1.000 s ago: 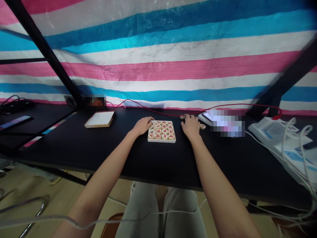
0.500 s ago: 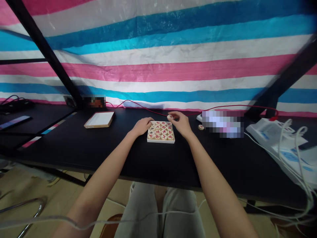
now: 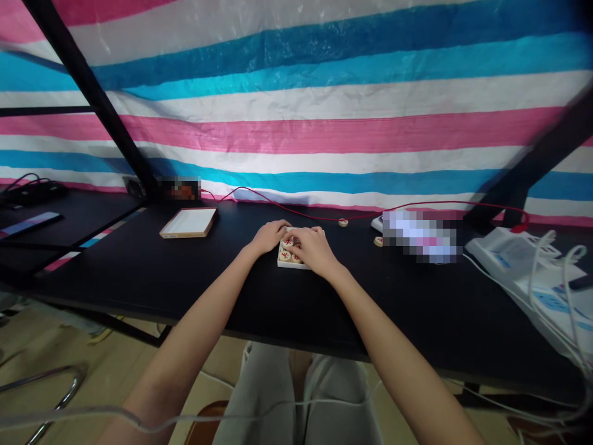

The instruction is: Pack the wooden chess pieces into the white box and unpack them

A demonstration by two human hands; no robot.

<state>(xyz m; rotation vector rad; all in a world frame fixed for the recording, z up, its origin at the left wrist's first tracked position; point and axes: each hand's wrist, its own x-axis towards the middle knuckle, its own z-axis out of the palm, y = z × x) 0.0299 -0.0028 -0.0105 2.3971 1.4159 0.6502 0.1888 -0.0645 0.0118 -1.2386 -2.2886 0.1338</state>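
Note:
A shallow white box (image 3: 293, 266) of round wooden pieces with red and dark characters sits at the middle of the black table. My left hand (image 3: 270, 237) grips its upper left edge, fingers curled. Palm down, my right hand (image 3: 315, 248) covers most of the box, with thumb and index finger closed around a round piece (image 3: 288, 242) near its left side. Most other pieces are hidden under this hand. One loose piece (image 3: 343, 222) lies on the table behind the box, and another (image 3: 378, 241) lies to the right.
An open box lid (image 3: 189, 222) lies at the left. Right of the box are a blurred-out bright object (image 3: 419, 237) and a white power strip (image 3: 546, 296) with cables. A thin red cable (image 3: 273, 203) runs along the back.
My right hand has let go of the piece it held, which now lies behind the box. It has moved left over the box and closed on another piece. My left hand stays at the edge.

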